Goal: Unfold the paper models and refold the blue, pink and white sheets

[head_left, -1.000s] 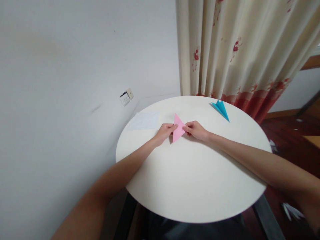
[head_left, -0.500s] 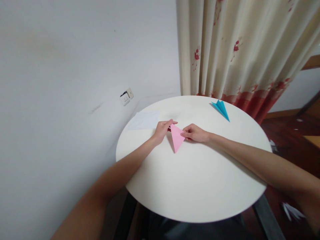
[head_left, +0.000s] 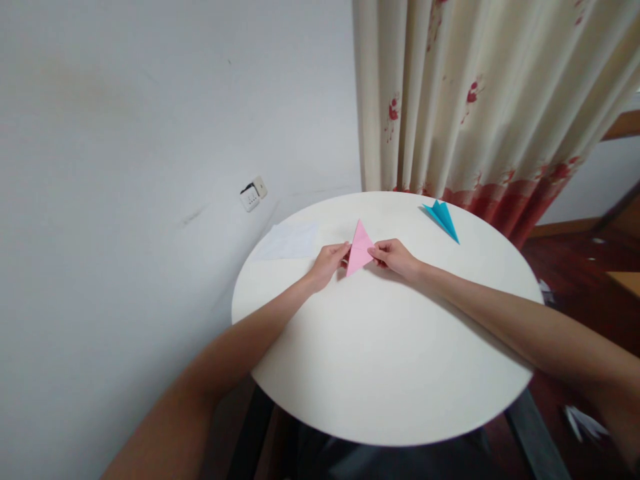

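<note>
Surface: round white table (head_left: 390,373), set before a grey wall and a cream curtain with red flowers (head_left: 480,100).
Pink folded paper triangle (head_left: 359,248): held near the table's 12 o'clock edge.
Left hand (head_left: 330,263): fingers pinched on its left edge.
Right hand (head_left: 395,257): pinched on its right corner.
Blue folded paper plane (head_left: 442,218): at 1 o'clock.
White paper sheet (head_left: 290,241): at 10 o'clock.
</note>
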`<state>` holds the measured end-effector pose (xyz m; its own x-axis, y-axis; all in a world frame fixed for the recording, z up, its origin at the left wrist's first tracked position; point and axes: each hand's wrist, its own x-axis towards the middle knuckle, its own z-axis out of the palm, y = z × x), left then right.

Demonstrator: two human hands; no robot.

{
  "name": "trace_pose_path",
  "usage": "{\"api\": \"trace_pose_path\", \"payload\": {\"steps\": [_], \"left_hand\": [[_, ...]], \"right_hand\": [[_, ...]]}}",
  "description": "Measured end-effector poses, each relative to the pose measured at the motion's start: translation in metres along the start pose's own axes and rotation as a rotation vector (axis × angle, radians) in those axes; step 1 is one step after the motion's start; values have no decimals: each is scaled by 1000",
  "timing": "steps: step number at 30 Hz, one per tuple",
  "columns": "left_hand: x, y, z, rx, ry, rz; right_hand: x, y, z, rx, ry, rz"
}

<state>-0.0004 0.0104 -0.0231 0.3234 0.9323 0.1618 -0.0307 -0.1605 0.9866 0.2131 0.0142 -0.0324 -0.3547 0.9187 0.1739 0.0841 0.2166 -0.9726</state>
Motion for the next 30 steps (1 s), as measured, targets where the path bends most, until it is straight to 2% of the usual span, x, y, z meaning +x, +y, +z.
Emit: {"api": "trace_pose_path", "payload": {"steps": [10, 18, 23, 30], "left_hand": [[0, -4, -4, 17, -58, 19], [0, -3, -3, 22, -59, 33], [0, -1, -2, 95, -39, 55], [-4, 11, 4, 212, -6, 168]], "right_hand": [[-1, -1, 2, 50, -15, -3], [-1, 1, 1, 63, -24, 2], [-1, 2, 1, 62, -9, 11], [-1, 3, 0, 63, -11, 13]]}}
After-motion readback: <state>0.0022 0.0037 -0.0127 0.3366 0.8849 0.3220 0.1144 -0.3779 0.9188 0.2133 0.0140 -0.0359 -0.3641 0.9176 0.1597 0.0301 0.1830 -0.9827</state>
